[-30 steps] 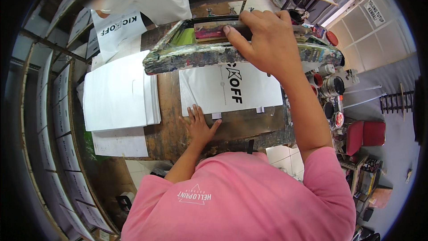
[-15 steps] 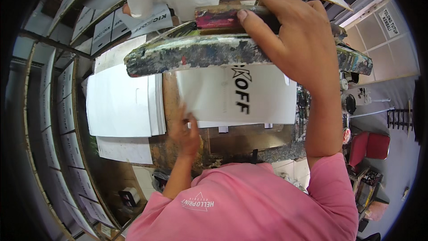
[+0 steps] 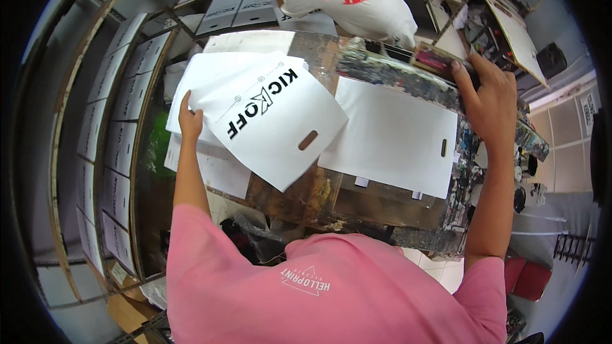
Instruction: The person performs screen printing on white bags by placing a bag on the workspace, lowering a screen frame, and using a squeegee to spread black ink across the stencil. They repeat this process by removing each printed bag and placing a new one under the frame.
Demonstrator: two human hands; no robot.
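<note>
Left of centre in the picture, the left hand (image 3: pixel 190 118) pinches the left edge of a printed white bag (image 3: pixel 277 130), which slants over a stack of white sheets (image 3: pixel 210 65). Toward the upper right, the right hand (image 3: pixel 491 99) is closed on a wooden block (image 3: pixel 435 61) by the paint-crusted frame (image 3: pixel 395 74), fingertips hidden, while another white bag (image 3: pixel 389 140) lies below on the stained table (image 3: pixel 290 199)

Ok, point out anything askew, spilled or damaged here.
The printed bag sits askew over the stack, a corner appearing to overlap the blank bag; the left hand holds its edge, so probably just handling. The frame is paint-crusted. No fresh spill shows.
</note>
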